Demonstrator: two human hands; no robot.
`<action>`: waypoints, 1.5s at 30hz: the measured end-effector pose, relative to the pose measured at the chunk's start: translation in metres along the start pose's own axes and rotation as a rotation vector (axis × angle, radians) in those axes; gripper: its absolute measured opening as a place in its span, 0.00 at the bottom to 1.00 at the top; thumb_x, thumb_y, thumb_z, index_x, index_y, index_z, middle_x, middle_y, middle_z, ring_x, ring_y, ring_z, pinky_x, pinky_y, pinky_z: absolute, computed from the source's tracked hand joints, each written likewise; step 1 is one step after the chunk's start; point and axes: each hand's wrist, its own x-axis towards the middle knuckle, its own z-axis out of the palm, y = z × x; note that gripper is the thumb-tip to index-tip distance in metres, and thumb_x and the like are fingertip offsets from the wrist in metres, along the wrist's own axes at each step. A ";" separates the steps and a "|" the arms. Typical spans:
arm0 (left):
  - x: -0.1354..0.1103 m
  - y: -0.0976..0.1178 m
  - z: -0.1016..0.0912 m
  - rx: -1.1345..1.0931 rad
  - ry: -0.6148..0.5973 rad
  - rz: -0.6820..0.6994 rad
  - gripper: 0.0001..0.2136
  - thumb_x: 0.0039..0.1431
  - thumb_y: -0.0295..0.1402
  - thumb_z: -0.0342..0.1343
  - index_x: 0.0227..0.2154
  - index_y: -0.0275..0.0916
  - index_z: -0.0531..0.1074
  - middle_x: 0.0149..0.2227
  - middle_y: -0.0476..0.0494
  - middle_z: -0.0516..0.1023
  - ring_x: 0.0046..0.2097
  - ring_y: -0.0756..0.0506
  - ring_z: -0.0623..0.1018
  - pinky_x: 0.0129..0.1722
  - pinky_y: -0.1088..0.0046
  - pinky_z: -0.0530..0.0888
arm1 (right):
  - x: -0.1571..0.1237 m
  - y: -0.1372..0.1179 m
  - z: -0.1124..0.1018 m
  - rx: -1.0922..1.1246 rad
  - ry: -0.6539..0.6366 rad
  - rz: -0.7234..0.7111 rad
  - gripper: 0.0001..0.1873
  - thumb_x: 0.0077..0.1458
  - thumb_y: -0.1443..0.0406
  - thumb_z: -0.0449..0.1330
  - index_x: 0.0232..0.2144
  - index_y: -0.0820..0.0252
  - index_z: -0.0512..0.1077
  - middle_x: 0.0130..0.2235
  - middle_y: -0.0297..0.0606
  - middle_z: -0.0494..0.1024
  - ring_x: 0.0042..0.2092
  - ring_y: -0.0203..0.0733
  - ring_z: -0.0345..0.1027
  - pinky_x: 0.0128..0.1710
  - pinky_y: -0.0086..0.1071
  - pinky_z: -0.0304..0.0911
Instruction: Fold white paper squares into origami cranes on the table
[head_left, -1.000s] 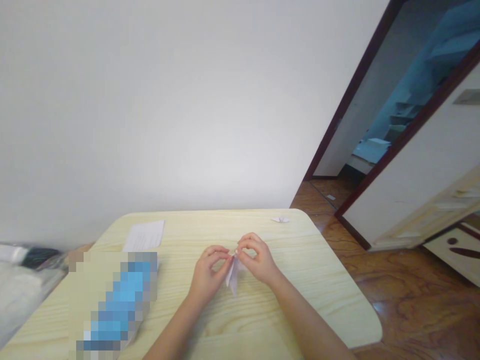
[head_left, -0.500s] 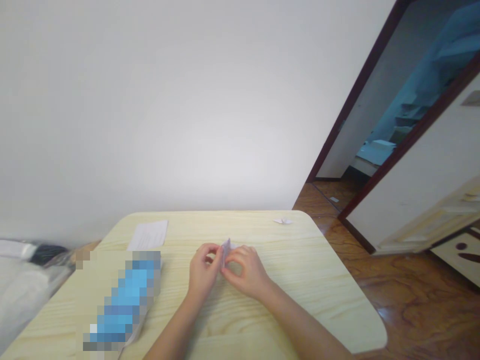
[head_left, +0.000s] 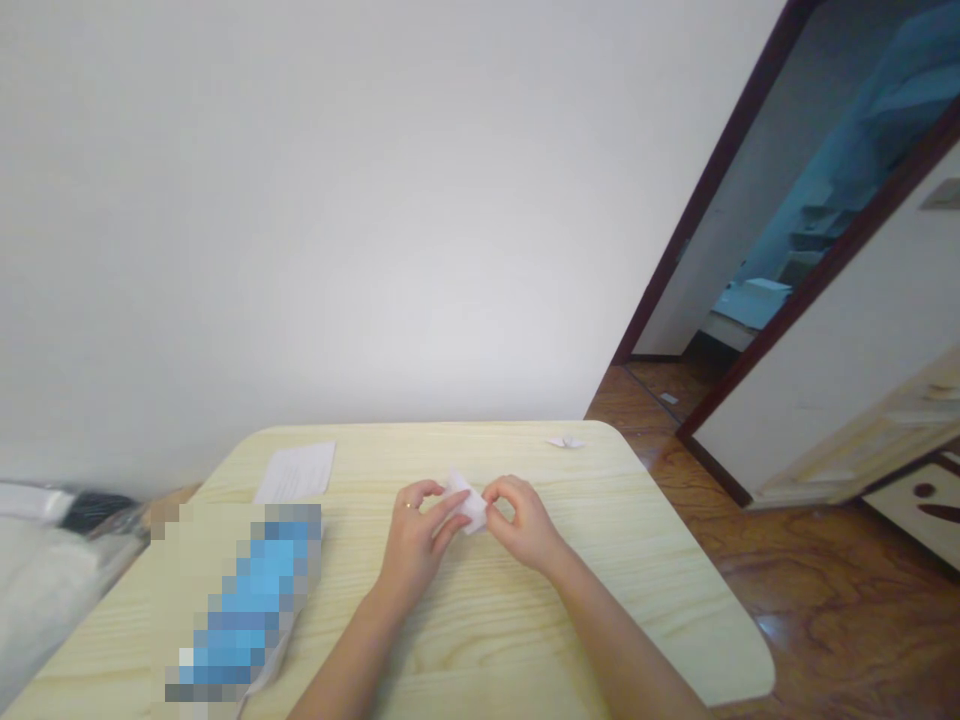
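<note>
Between my two hands, above the middle of the table, is a small folded white paper (head_left: 469, 508). My left hand (head_left: 420, 525) grips its left side with thumb and fingers, and a ring shows on one finger. On the right, the thumb and index finger of my right hand (head_left: 521, 520) pinch the paper's edge. The exact folds are too small and soft to make out. A small folded paper crane (head_left: 566, 442) sits near the far right corner of the table.
The pale wooden table (head_left: 420, 640) stands against a white wall (head_left: 375, 220). A sheet of paper (head_left: 296, 472) lies at its far left. Nearer on the left is a pixelated blue object (head_left: 251, 600). A doorway (head_left: 720, 250) opens to the right beyond the wooden floor (head_left: 840, 580).
The paper was upright and edge-on; now it is turned with its flat face showing. My right hand has shifted slightly right, to the paper's right edge.
</note>
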 end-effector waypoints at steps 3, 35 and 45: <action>0.000 0.002 0.000 -0.001 -0.010 0.025 0.12 0.51 0.37 0.55 0.40 0.48 0.72 0.36 0.44 0.66 0.40 0.44 0.67 0.40 0.64 0.68 | -0.001 -0.001 -0.001 0.024 -0.028 -0.053 0.07 0.43 0.74 0.52 0.25 0.59 0.65 0.28 0.33 0.70 0.32 0.38 0.63 0.36 0.31 0.56; 0.003 0.004 -0.006 0.021 0.070 0.088 0.08 0.51 0.34 0.56 0.35 0.46 0.73 0.33 0.45 0.70 0.38 0.46 0.70 0.38 0.67 0.67 | -0.003 -0.005 0.012 0.209 0.017 0.181 0.09 0.44 0.65 0.59 0.28 0.58 0.61 0.28 0.30 0.68 0.33 0.36 0.65 0.35 0.30 0.60; 0.002 0.004 -0.006 0.078 0.101 0.083 0.07 0.50 0.35 0.56 0.34 0.47 0.74 0.33 0.45 0.71 0.37 0.46 0.70 0.38 0.67 0.67 | -0.004 -0.006 0.010 0.237 0.015 0.116 0.09 0.44 0.66 0.59 0.30 0.58 0.62 0.30 0.31 0.69 0.34 0.36 0.66 0.35 0.29 0.61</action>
